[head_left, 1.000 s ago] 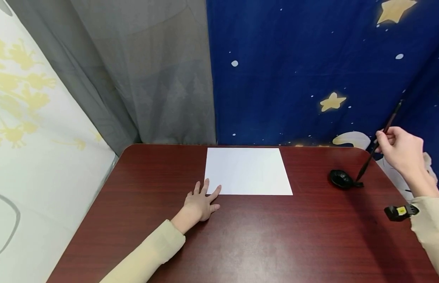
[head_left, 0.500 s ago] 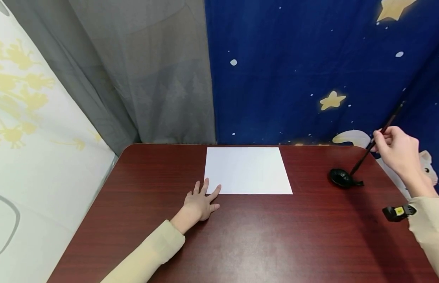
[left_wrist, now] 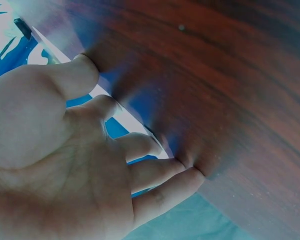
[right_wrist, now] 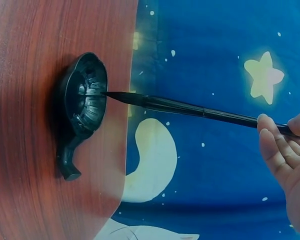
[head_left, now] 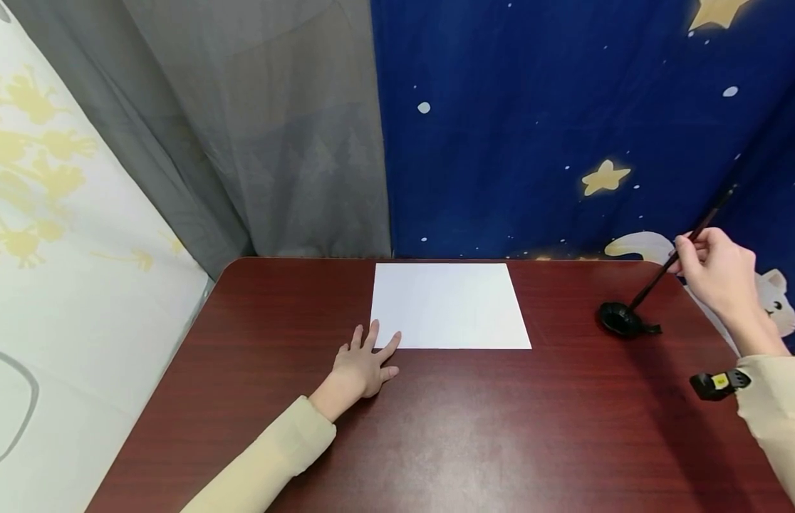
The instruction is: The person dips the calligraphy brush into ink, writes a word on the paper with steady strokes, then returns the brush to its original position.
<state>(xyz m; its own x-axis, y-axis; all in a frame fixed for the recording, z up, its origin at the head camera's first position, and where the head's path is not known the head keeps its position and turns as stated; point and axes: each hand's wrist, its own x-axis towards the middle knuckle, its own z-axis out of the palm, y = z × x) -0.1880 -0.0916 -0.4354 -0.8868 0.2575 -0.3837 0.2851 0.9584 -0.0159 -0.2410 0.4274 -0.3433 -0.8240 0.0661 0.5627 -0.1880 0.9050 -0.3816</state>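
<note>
My right hand pinches a dark writing brush partway up its handle. The brush slants down to the left, its tip at a small black ink dish. In the right wrist view the brush has a pointed dark tip overlapping the rim of the ink dish, which is ridged inside and has a curved stem. My left hand lies with fingers spread at the near left corner of a blank white sheet of paper. In the left wrist view the fingers reach down to the table.
A reddish-brown wooden table bears the paper and dish. Behind it hang a grey curtain and a blue star-patterned curtain. A pale patterned cloth hangs at the left. A small black device sits at the right wrist.
The brush tip has moved left from the dish's stem to its bowl, with the right hand shifting slightly left. The left hand stays on the paper's corner.
</note>
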